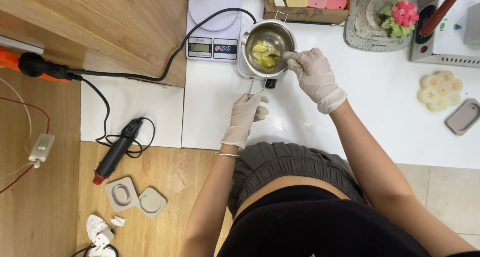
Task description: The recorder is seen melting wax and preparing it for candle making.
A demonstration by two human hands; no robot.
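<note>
The gloved left hand (pixel 246 118) pinches the thin wire handle (pixel 252 85) of a small steel pot (pixel 268 46) on the white table (pixel 380 97). The gloved right hand (pixel 313 73), wrist bent down, closes around a stirrer (pixel 281 54) dipped in lumpy yellow wax (pixel 263 55). A digital scale (pixel 214 24) sits just beside the pot.

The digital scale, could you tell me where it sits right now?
In the head view, the digital scale sits at the top centre on the white table, just left of the metal pot.

Both gloved hands (pixel 245 118) (pixel 314 77) in closed grip.
</note>
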